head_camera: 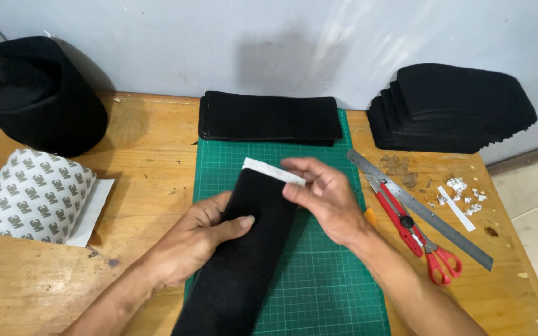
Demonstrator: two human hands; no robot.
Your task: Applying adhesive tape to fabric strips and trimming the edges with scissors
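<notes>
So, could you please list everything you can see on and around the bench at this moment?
fabric strip: one, black, on the mat, held by both hands
tape: one, white, along the strip's far end
mat: one, green, gridded, bench centre
flat stack: one, black, mat's far edge
fanned stack: one, black, far right
ruler: one, steel, right of mat
scissors: one pair, red handles, beside ruler
knife: one, orange, mostly hidden behind right hand
scraps: several, white, right of ruler
sheet roll: one, white with grey print, left
hat: one, black, far left
bench: one, wooden
left hand: presses the strip
right hand: pinches the tape
</notes>
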